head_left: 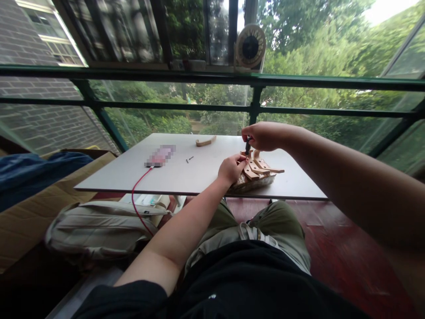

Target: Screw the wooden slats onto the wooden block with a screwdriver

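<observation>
My right hand (257, 136) is closed around a dark screwdriver (248, 146) that points down at the wooden pieces. Its tip is hidden near my left fingertips. My left hand (229, 169) is closed at the left edge of the nearest flat wooden piece (251, 172), pinching it. Several such pale pieces with dark holes lie side by side, angled and partly overlapping. Under them is a bundle in clear plastic wrap (254, 183), close to the table's front edge. A separate curved wooden piece (206, 141) lies farther back on the white table (172, 177).
Two small dark screws (189, 159) lie left of my hands. A blurred-out phone (160, 156) with a red cable (135, 188) is on the table's left side. A beige bag (99, 228) and a cardboard box (43, 195) stand lower left. A green railing (172, 106) runs behind.
</observation>
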{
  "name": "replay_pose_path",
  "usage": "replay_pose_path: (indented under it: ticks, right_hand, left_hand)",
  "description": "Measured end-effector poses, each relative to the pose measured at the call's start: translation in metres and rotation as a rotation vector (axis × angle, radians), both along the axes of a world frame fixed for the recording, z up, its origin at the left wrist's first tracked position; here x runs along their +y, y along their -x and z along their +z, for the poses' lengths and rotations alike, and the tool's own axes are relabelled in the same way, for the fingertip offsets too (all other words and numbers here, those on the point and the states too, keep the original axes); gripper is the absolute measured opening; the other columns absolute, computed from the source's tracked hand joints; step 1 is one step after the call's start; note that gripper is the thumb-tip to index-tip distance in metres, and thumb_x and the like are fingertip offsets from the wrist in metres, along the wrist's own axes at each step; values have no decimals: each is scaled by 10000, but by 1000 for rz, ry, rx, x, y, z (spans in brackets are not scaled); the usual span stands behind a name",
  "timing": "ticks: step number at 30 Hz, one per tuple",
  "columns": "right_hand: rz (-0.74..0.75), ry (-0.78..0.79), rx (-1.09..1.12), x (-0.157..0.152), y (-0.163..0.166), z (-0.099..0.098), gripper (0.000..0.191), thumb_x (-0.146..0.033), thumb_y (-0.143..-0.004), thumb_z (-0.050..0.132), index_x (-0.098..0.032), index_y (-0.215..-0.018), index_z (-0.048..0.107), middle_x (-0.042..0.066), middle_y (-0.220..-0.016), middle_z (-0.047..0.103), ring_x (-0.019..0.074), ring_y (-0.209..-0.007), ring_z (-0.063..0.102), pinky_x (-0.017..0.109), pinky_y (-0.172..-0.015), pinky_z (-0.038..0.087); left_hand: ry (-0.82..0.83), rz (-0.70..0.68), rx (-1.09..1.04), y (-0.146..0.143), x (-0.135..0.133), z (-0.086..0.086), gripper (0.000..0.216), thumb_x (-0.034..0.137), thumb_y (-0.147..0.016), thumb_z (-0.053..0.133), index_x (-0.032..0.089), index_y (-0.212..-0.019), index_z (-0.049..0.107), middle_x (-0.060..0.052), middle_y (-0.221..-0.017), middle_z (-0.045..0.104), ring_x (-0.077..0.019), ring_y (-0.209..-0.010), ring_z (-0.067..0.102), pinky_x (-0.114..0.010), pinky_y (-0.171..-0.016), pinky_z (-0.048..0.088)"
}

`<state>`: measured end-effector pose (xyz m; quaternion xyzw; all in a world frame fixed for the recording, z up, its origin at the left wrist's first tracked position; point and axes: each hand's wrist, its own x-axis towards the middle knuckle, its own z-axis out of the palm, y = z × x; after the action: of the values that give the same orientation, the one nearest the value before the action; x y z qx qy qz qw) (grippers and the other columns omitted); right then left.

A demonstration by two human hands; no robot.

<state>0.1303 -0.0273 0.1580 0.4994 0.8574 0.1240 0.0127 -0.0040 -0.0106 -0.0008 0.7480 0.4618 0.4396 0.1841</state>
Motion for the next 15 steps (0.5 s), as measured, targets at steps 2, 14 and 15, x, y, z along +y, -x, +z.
replay_pose_path:
  ticks: [2, 14, 15]
  right_hand:
    - [-4, 9, -36, 0, 3, 4, 266, -174, -813, 514, -184, -1040, 652, 68, -867, 667, 166, -700, 557, 283, -594, 347]
    - [-123, 114, -69, 5, 15, 12, 416, -365, -894, 451, -113, -674, 699, 55, -506, 614, 152, -528, 560, 310, -626, 433]
    - [-124, 115, -66, 6, 15, 12, 432, -384, -896, 446, -118, -669, 700, 55, -508, 619, 151, -526, 563, 309, -631, 436]
  left_hand:
    - [16, 3, 2, 0, 0, 0, 216, 340, -865, 544, 221, -965, 695, -23, -1001, 730, -157, -864, 656, -253, -800, 491]
    - [24, -6, 18, -2, -2, 3, 232, 338, -864, 546, 228, -1002, 697, -31, -1021, 728, -166, -888, 658, -257, -807, 494]
    - [25, -6, 15, -2, -2, 3, 229, 336, -863, 548, 228, -1000, 696, -30, -1016, 729, -163, -879, 659, -255, -806, 494]
